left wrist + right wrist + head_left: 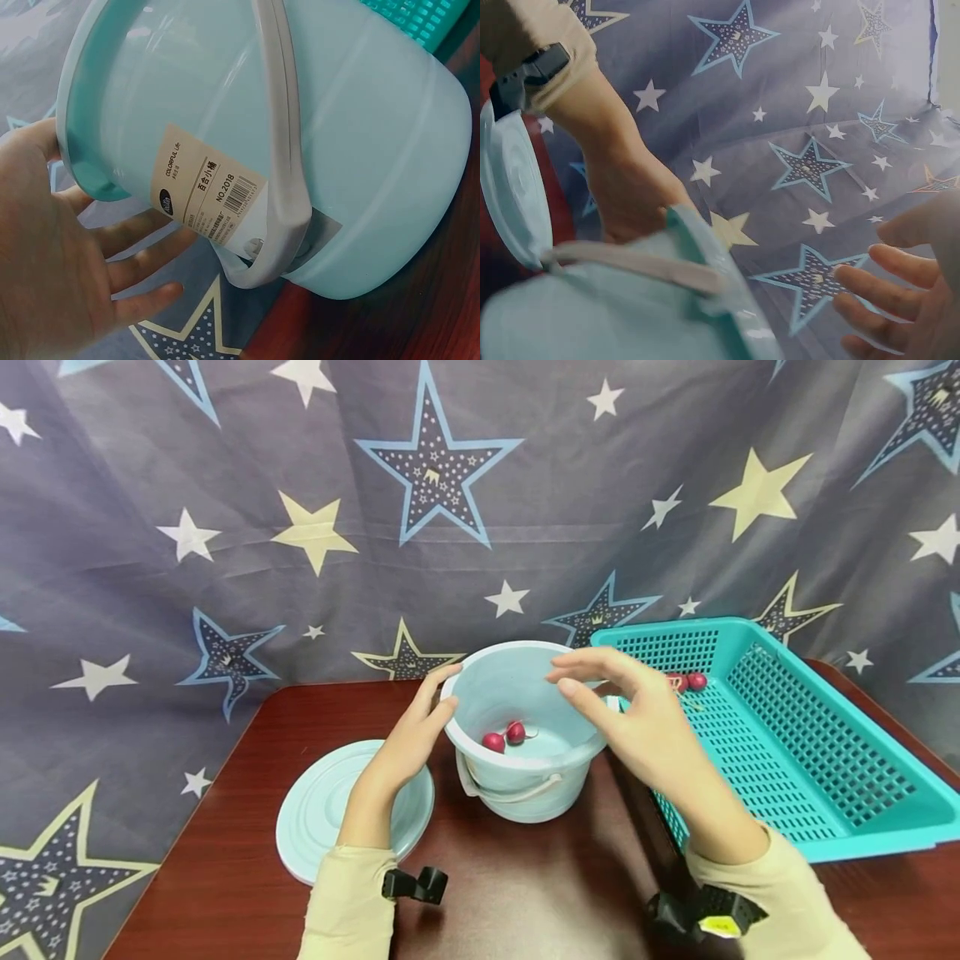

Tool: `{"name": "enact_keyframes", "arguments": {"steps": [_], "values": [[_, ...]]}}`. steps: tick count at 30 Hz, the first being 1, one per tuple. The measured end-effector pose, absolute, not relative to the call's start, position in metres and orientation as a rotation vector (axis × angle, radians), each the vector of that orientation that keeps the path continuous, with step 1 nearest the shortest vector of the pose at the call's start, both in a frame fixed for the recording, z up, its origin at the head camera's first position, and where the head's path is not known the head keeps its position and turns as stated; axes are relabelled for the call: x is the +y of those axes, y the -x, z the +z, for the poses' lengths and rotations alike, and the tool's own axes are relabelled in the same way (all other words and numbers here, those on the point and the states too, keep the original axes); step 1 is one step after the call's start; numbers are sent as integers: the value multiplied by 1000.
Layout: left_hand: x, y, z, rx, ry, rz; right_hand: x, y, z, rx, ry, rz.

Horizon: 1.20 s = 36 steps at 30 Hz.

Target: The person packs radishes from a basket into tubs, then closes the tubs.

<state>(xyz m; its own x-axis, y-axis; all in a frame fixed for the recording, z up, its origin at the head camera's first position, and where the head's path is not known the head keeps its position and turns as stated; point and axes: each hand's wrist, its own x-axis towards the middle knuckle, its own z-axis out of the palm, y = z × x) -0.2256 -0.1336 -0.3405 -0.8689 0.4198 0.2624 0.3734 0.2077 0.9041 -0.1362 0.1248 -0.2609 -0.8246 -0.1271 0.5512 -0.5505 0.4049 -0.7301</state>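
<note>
A light blue bucket (534, 785) stands upright with two red radishes (493, 742) inside on its bottom. At its left rim, my left hand (405, 735) touches the edge with thumb and fingertips; the left wrist view shows this hand (67, 255) with fairly straight fingers beside the labelled bucket (360, 150). My right hand (645, 718) hovers over the right rim, thumb and fingers apart, holding nothing. In the right wrist view the same hand (907, 285) is off the rim of the tilted-looking bucket (615, 315).
A turquoise basket (832, 752) stands to the right with red radishes (697, 681) at its far left corner. The round light blue lid (311, 814) lies on the dark red table (225, 860) under my left forearm. A grey star-patterned cloth (247, 543) hangs behind.
</note>
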Motion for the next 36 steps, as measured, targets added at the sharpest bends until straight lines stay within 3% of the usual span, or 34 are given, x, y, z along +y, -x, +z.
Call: {"name": "enact_keyframes", "arguments": {"steps": [11,26,36], "values": [[-135,226,-340,2394,-781,1785,177,167,-235,-2537,-474,1428],[-134,226,-340,2391,-802,1794,250,237,-275,-2715,-365,1255],[-135,227,-341,2390,-809,1799,283,257,-312,-2981,-409,1186]]}}
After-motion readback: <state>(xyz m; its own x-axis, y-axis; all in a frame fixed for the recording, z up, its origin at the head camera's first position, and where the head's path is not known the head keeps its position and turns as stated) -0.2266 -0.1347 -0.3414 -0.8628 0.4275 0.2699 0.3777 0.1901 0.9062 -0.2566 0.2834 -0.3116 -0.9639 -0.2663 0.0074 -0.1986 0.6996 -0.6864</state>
